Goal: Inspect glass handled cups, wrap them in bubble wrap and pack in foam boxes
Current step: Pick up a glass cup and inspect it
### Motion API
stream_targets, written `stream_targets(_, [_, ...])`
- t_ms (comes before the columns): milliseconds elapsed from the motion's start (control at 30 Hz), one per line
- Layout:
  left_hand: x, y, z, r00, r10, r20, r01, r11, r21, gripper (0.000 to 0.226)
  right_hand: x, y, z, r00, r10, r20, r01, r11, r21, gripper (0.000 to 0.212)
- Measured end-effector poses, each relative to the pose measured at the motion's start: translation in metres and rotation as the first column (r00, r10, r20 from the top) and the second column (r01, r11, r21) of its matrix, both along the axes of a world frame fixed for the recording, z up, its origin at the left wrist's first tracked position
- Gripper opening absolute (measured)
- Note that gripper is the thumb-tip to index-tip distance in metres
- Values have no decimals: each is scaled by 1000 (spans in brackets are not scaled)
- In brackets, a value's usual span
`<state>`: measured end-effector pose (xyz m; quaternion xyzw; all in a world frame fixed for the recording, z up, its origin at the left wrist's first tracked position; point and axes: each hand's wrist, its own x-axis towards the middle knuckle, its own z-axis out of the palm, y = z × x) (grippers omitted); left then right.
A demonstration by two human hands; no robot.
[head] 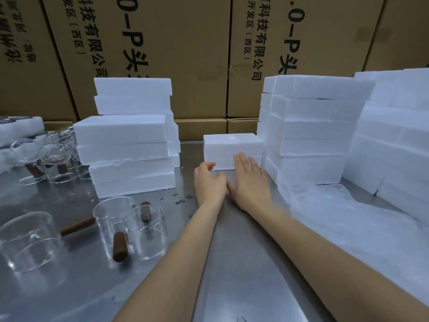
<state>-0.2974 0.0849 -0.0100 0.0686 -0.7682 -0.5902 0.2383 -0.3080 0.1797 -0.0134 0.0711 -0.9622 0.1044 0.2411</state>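
Note:
A closed white foam box (232,145) lies on the steel table (232,263) at the middle back. My right hand (249,182) is stretched flat toward it, fingertips touching its front face. My left hand (209,182) hovers just left of that, fingers loosely bent near the box's lower left corner, holding nothing. Clear glass cups with brown wooden handles (130,226) stand at the lower left, and another glass cup (27,240) sits at the left edge. Bubble wrap (348,219) is spread at the right.
Stacks of white foam boxes stand left (130,154) and right (311,135), with more at the far right (394,140). More glass cups (53,156) cluster at the far left. Large cardboard cartons (185,54) wall off the back.

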Motion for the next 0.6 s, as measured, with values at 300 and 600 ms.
stream_targets(300, [85, 6, -4, 995, -94, 41, 100, 977, -188, 27, 95, -6, -6, 999, 48, -25, -46, 997, 65, 49])
stream_targets(600, [162, -17, -3, 964, -166, -207, -58, 628, -776, 32, 144, -4, -10, 997, 72, -28, -69, 992, 102, 36])
